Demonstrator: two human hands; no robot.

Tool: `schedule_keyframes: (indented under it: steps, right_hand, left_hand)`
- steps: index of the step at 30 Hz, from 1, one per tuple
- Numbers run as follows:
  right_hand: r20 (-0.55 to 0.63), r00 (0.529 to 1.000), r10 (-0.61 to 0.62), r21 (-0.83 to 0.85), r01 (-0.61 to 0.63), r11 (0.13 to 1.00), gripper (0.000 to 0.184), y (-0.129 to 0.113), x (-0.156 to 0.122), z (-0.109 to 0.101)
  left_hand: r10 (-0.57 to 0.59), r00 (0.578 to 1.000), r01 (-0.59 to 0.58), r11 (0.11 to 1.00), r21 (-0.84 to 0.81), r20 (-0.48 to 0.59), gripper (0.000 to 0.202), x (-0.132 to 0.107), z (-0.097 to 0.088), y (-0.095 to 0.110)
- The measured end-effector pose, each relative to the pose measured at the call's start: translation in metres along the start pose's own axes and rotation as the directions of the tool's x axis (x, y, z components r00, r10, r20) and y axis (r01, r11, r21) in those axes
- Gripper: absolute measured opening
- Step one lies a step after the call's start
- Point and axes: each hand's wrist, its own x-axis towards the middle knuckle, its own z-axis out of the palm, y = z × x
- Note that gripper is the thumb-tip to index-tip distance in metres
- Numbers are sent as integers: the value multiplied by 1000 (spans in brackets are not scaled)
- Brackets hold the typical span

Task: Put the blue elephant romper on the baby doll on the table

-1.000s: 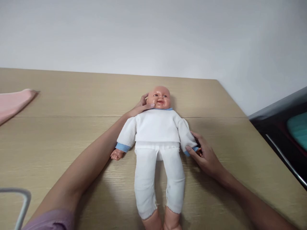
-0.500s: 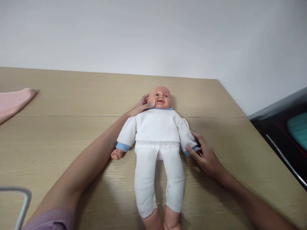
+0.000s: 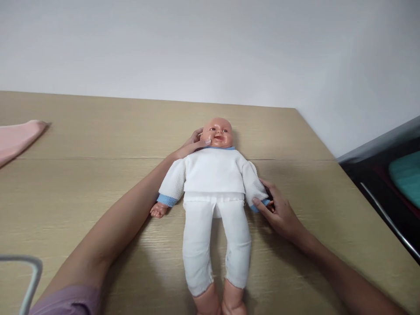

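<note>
A baby doll (image 3: 213, 175) in a white top and white trousers with blue cuffs lies on its back on the wooden table (image 3: 98, 131), head away from me. My left hand (image 3: 192, 145) cups the side of the doll's head and neck, thumb on its cheek. My right hand (image 3: 277, 210) is closed around the doll's sleeve cuff and hand on the right side, thumb on the blue cuff.
A pink cloth (image 3: 16, 138) lies at the table's left edge. A grey curved bar (image 3: 31, 280) shows at the bottom left. Beyond the table's right edge stands dark furniture with a teal cushion (image 3: 407, 175). A white wall runs behind.
Almost nothing; the view shifted slightly and both hands keep their hold on the doll.
</note>
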Motion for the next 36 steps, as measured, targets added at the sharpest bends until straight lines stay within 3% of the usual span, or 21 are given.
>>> schedule_keyframes:
  steps: [28,36]
  right_hand:
    - [31,999,25,16,-25,1000,61,-4,0,-1]
    - [-129,992,3,5,-3,1000,66,11,-3,7]
  left_hand:
    - [-2,1000,2,1000,4,-9,121,-5,3,5]
    - [-16,1000,16,1000,-2,-21,134,-3,-2,2]
